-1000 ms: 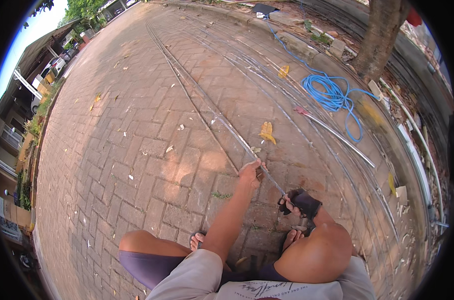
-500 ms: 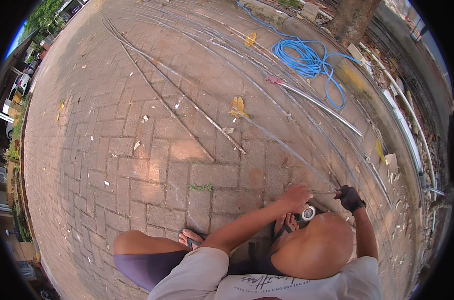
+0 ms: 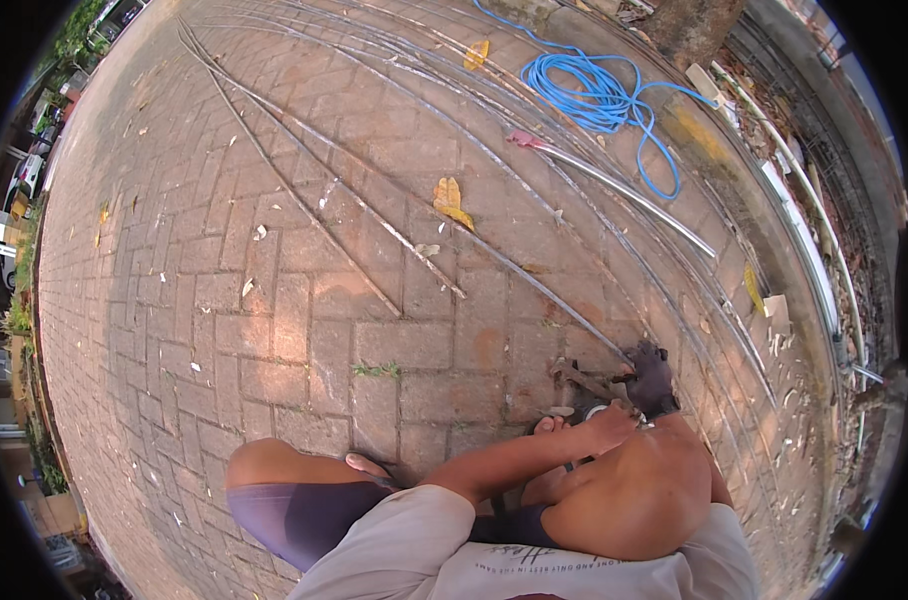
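My right hand (image 3: 652, 380), in a dark glove, is closed around the near end of a long thin metal rod (image 3: 549, 290). That rod runs across the paving toward the far left. Close by the right wrist, my bare left hand (image 3: 614, 430) has its fingers bent together; what they pinch is too small to make out. A rusty brown metal tool (image 3: 579, 376) with a forked end lies just left of the glove, its other end running under my hands. A round silver-grey item (image 3: 594, 410) beside my foot is mostly hidden by the left hand.
Several more rods (image 3: 319, 180) lie over the brick paving (image 3: 404, 345). A coiled blue hose (image 3: 584, 95) sits at the far right, near a silver tube (image 3: 634, 190) with a pink end. White strips (image 3: 804, 255) line the kerb. My bent knees flank my arms.
My right hand has moved left and turned over the rod's end. My left hand has drawn back toward the right wrist. The forked tool now shows on the paving. The view has shifted slightly.
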Demonstrator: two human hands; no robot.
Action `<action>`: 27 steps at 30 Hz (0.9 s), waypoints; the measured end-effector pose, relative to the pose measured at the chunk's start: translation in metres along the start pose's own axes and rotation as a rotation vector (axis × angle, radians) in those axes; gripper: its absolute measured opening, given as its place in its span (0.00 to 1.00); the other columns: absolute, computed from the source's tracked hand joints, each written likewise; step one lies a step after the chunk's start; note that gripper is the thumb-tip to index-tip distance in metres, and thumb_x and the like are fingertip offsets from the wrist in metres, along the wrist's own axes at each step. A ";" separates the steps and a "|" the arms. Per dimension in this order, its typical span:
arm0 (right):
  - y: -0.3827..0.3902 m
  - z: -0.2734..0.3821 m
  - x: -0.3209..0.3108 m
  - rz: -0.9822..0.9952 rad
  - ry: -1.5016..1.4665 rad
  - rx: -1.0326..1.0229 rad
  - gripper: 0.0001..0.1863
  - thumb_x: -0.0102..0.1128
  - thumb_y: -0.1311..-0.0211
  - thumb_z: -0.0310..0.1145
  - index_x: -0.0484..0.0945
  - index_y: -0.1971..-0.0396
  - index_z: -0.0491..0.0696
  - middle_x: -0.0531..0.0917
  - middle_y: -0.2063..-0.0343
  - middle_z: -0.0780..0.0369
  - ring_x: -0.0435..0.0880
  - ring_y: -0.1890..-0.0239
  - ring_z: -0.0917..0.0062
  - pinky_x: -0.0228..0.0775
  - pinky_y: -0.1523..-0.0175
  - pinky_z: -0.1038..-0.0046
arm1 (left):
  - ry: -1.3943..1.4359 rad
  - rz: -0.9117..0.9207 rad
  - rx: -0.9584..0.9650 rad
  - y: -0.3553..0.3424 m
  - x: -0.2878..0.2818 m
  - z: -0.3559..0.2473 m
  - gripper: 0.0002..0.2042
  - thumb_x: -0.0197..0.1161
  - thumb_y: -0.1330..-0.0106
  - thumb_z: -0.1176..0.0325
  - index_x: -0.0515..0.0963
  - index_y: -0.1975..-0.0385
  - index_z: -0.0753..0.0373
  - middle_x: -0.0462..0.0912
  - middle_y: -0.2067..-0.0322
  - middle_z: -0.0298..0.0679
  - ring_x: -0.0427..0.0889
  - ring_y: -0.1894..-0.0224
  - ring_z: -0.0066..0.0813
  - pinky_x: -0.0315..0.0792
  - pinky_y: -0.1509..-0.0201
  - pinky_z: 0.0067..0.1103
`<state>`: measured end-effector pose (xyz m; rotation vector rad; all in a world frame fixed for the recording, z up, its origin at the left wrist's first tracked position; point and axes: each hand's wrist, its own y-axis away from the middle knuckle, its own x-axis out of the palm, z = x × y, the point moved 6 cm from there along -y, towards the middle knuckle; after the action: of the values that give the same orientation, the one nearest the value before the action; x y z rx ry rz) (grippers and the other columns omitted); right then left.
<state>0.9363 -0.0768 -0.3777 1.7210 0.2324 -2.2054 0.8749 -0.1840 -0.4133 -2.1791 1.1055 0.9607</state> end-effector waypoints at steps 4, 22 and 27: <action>-0.039 0.011 0.024 -0.084 -0.249 0.112 0.17 0.72 0.47 0.39 0.83 0.60 0.45 0.79 0.47 0.47 0.75 0.43 0.49 0.61 0.38 0.48 | -0.139 -0.228 0.061 0.011 -0.003 -0.002 0.15 0.65 0.47 0.57 0.85 0.67 0.60 0.82 0.59 0.40 0.78 0.46 0.38 0.71 0.47 0.38; 0.004 -0.017 -0.024 0.055 0.166 0.004 0.09 0.65 0.45 0.31 0.83 0.65 0.44 0.78 0.51 0.51 0.75 0.47 0.52 0.63 0.40 0.52 | -0.061 -0.792 -0.495 0.117 -0.175 0.099 0.11 0.64 0.37 0.68 0.81 0.56 0.64 0.81 0.59 0.46 0.79 0.55 0.49 0.73 0.49 0.39; 0.059 -0.006 -0.011 0.384 -0.053 0.058 0.19 0.72 0.48 0.43 0.84 0.62 0.45 0.81 0.49 0.52 0.77 0.42 0.54 0.67 0.38 0.53 | -0.022 -0.734 -0.308 0.097 -0.151 0.068 0.09 0.64 0.36 0.68 0.81 0.59 0.63 0.82 0.61 0.42 0.80 0.57 0.45 0.73 0.51 0.37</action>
<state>0.9648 -0.1276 -0.3638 1.5778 -0.1650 -1.9854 0.7061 -0.1177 -0.3497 -2.5098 0.0896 0.8313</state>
